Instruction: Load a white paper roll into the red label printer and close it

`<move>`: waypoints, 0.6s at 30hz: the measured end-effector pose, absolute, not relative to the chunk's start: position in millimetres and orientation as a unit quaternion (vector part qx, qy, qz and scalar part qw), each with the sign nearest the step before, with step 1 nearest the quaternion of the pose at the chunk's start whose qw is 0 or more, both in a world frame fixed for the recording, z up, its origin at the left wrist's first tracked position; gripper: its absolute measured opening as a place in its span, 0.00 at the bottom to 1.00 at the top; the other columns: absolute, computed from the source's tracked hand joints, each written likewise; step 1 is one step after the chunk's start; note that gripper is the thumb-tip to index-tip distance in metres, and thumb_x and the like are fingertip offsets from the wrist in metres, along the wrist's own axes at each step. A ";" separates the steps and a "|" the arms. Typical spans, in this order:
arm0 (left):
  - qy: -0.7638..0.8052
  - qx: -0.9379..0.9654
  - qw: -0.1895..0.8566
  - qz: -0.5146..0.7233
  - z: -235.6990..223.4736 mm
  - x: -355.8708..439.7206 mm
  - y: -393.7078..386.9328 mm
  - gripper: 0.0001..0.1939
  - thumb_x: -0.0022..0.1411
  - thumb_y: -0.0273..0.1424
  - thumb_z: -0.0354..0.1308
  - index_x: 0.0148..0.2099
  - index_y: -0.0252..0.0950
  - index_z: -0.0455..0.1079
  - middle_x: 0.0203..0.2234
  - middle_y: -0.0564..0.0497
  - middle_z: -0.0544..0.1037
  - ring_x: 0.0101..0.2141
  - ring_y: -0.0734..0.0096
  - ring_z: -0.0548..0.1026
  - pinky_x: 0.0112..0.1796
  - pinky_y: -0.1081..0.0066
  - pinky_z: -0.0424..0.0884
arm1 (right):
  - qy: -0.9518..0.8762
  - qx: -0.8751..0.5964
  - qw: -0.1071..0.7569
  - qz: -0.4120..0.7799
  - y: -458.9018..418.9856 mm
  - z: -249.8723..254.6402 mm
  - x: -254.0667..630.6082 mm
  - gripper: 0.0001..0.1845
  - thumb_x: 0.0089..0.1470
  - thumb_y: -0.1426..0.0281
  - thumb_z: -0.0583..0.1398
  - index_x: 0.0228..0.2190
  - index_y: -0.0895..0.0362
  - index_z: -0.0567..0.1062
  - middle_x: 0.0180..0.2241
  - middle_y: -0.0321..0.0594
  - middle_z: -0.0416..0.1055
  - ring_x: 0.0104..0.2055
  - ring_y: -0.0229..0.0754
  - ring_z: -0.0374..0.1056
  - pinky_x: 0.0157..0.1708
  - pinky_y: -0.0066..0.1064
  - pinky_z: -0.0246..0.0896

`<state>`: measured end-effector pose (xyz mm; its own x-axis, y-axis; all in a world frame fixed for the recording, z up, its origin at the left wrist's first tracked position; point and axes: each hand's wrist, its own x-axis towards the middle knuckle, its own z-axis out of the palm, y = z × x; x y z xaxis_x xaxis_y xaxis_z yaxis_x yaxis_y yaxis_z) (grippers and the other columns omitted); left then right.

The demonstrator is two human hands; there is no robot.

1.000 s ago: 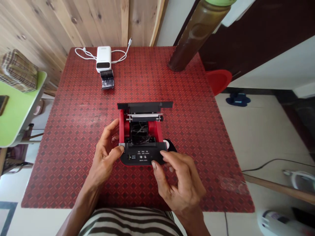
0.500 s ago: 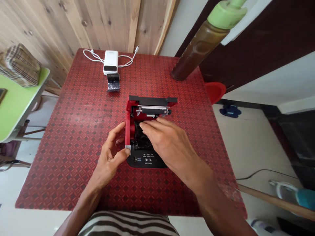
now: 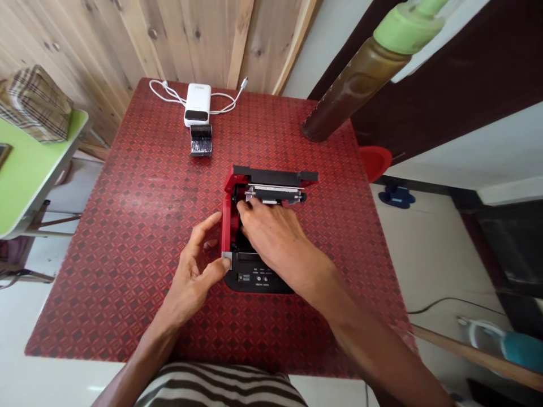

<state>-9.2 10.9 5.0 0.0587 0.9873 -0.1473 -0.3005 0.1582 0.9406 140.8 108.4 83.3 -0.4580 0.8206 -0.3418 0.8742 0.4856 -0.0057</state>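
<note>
A red and black printer (image 3: 229, 226) stands in the middle of the red patterned table (image 3: 136, 237), its black lid (image 3: 275, 176) swung open at the back. My left hand (image 3: 197, 271) rests against the printer's left front corner, thumb on the grey latch, fingers spread and touching its red side. My right hand (image 3: 271, 237) reaches down into the open paper bay, fingers curled under the metal roller bar (image 3: 275, 194). What the fingertips touch inside is hidden.
A white power bank (image 3: 197, 104) with a white cable and a small black roll (image 3: 201, 139) lie at the table's far edge. A tall brown bottle (image 3: 352, 85) with a green cap stands back right. A green side table (image 3: 29, 175) is at left.
My right hand left the printer's front panel, moved over the body and went down into the open bay. My left hand stayed at the left corner. The camera view shifted slightly.
</note>
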 end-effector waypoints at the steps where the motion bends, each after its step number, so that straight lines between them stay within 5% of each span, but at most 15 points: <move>1: 0.447 0.385 0.617 0.521 4.7 -9.2 10.9 0.33 0.71 0.38 0.70 0.75 0.48 0.70 0.76 0.46 0.71 0.74 0.44 0.70 0.70 0.45 0.71 | 0.849 0.497 0.149 -0.096 108.6 83.0 141.7 0.23 0.72 0.79 0.55 0.63 0.61 0.78 0.57 0.62 0.82 0.51 0.56 0.83 0.49 0.42 0.77; 7: 0.446 0.384 0.617 0.522 1.7 -8.9 10.6 0.33 0.72 0.39 0.70 0.75 0.48 0.69 0.76 0.46 0.72 0.73 0.44 0.71 0.69 0.46 0.73 | 0.826 0.528 0.165 -0.107 108.2 86.9 144.4 0.23 0.75 0.75 0.54 0.65 0.57 0.76 0.59 0.55 0.83 0.51 0.57 0.85 0.42 0.40 0.75; 11: 0.447 0.392 0.612 0.522 1.6 -9.1 10.9 0.33 0.71 0.38 0.70 0.75 0.49 0.69 0.76 0.45 0.73 0.73 0.43 0.71 0.67 0.47 0.75 | 0.827 0.538 0.133 -0.091 96.5 92.6 146.8 0.18 0.74 0.74 0.56 0.59 0.55 0.79 0.52 0.51 0.86 0.45 0.54 0.85 0.35 0.37 0.69; 15: 0.449 0.390 0.612 0.522 4.2 -9.3 11.9 0.33 0.71 0.39 0.71 0.75 0.48 0.70 0.75 0.45 0.74 0.73 0.43 0.72 0.65 0.48 0.77 | 0.841 0.538 -0.019 -0.048 72.2 98.9 167.8 0.08 0.69 0.73 0.62 0.44 0.53 0.82 0.40 0.43 0.85 0.30 0.45 0.79 0.26 0.34 0.57; 18: 0.456 0.381 0.616 0.517 5.1 -8.7 11.9 0.34 0.71 0.40 0.71 0.75 0.48 0.70 0.75 0.44 0.74 0.74 0.41 0.71 0.63 0.48 0.78 | 0.821 0.527 -0.198 -0.098 59.2 105.8 201.5 0.03 0.66 0.70 0.66 0.41 0.51 0.82 0.33 0.35 0.82 0.24 0.39 0.72 0.26 0.33 0.61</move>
